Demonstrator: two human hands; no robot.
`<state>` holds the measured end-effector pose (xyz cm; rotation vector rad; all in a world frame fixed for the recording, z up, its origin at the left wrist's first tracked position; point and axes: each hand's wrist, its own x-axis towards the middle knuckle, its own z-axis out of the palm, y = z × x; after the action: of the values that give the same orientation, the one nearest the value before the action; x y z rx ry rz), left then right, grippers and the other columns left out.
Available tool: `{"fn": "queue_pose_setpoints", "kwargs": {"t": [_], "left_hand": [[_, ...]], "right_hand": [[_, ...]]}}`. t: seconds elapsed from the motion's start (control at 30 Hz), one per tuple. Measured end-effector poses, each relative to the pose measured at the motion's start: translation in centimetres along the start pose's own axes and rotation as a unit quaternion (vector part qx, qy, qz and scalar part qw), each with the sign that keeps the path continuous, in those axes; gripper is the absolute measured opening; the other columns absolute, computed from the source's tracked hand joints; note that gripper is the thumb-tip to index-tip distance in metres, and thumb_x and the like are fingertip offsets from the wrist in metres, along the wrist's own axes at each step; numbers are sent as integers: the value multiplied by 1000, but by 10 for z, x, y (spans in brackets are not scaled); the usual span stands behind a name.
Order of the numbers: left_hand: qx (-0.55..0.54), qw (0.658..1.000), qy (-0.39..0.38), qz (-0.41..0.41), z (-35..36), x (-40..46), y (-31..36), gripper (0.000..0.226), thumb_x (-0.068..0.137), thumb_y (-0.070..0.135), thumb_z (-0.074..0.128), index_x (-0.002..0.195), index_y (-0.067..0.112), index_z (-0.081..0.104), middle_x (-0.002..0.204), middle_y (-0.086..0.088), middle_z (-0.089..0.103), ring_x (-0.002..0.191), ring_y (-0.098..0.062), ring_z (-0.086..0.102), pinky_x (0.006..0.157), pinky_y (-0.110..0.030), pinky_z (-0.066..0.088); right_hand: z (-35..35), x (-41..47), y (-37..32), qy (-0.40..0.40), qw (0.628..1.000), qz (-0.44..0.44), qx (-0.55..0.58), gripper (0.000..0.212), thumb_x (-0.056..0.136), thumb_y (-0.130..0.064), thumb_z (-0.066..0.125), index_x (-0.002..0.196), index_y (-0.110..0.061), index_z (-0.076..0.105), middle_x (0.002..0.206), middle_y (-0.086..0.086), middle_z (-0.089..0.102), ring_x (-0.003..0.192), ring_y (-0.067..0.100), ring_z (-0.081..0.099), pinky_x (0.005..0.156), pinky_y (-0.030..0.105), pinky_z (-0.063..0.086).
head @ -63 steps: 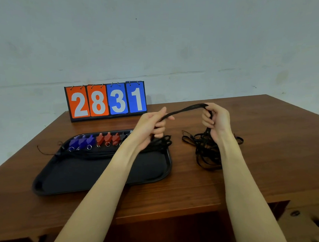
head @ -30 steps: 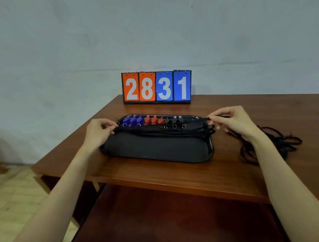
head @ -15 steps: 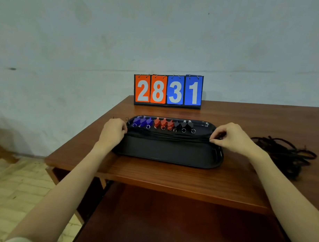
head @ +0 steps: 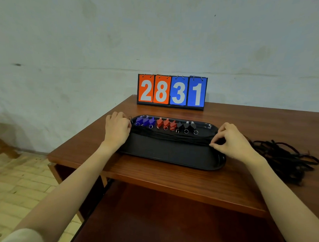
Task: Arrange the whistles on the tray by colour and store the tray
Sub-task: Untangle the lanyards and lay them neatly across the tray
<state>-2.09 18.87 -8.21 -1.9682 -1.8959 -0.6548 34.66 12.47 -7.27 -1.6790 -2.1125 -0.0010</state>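
A pale plastered wall is seen behind a brown wooden table point(head: 171, 177), where a black tray point(head: 172, 154) is laid. Along its far edge the whistles are lined up: blue whistles point(head: 145, 121), red whistles point(head: 166, 123), black whistles point(head: 186, 126), with black lanyards point(head: 172, 137) stretched across the tray. The lanyard ends are gripped by the left hand point(head: 116, 130) and pinched by the right hand point(head: 231, 139). A scoreboard point(head: 171, 91) is stood behind; a loose cord pile point(head: 282, 157) is left to the right.

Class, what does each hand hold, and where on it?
The right hand pinches the black lanyard bundle at its right end; the left hand grips its left end.
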Motion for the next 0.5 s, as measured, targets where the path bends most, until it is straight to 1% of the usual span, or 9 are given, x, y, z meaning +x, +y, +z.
{"fn": "queue_pose_setpoints", "kwargs": {"t": [0.07,0.13,0.2,0.23,0.27,0.3,0.37,0.43,0.5], "left_hand": [[-9,1000,8,-1,0,-1,5,17,91,24,62,100,16,74,116,-6,61,112,-23,49,97,-36,36],[-29,1000,8,9,-4,-2,15,19,91,27,62,102,17,73,116,-5,61,110,-21,51,96,-36,38],[-60,998,2,22,-9,-2,29,21,91,29,61,106,19,71,115,-5,63,107,-20,53,93,-36,41],[-83,996,-2,30,-10,-2,38,23,91,30,61,110,19,69,115,-4,63,107,-19,55,93,-36,43],[-110,993,-5,40,-11,-2,48,26,91,31,61,113,19,67,115,-4,63,106,-18,56,93,-36,45],[-139,989,-7,54,-12,-3,58,28,91,32,60,116,18,65,114,-3,63,105,-17,57,93,-37,47],[-183,979,0,89,-13,-4,81,30,92,34,59,117,18,63,111,0,63,103,-14,58,93,-38,49],[-207,970,7,125,-14,-3,104,32,92,36,57,118,18,62,111,1,63,101,-13,58,93,-37,49],[-216,963,10,160,-14,0,128,34,93,36,56,120,17,61,113,0,63,103,-14,58,93,-37,48]], "right_hand": [[-3,0,3,26,999,4,23,11,77,-37,75,76,-26,74,94,-3,47,93,11,42,72,30,44],[-11,1,7,79,995,30,60,12,80,-36,72,78,-24,74,92,-1,50,92,14,45,76,33,45],[-22,0,15,145,982,74,96,10,86,-27,67,85,-18,72,85,-5,52,91,16,48,81,34,42],[-27,0,21,172,973,105,108,11,90,-21,63,89,-14,71,83,-7,53,88,15,49,81,33,40],[-31,-1,30,193,964,139,116,14,92,-16,58,93,-11,71,86,-4,58,86,15,51,79,31,39],[-33,-2,40,203,956,173,121,17,94,-13,54,96,-10,70,96,3,63,87,16,52,79,30,39],[-34,-3,55,196,943,232,136,22,95,-9,48,103,-10,69,114,12,64,95,21,55,80,29,40],[-32,-2,63,176,940,256,139,24,95,-7,47,107,-8,68,116,13,64,102,24,57,82,28,40],[-28,-2,65,150,948,248,134,22,95,-7,50,106,-8,68,112,12,66,95,19,57,82,26,41]]}}
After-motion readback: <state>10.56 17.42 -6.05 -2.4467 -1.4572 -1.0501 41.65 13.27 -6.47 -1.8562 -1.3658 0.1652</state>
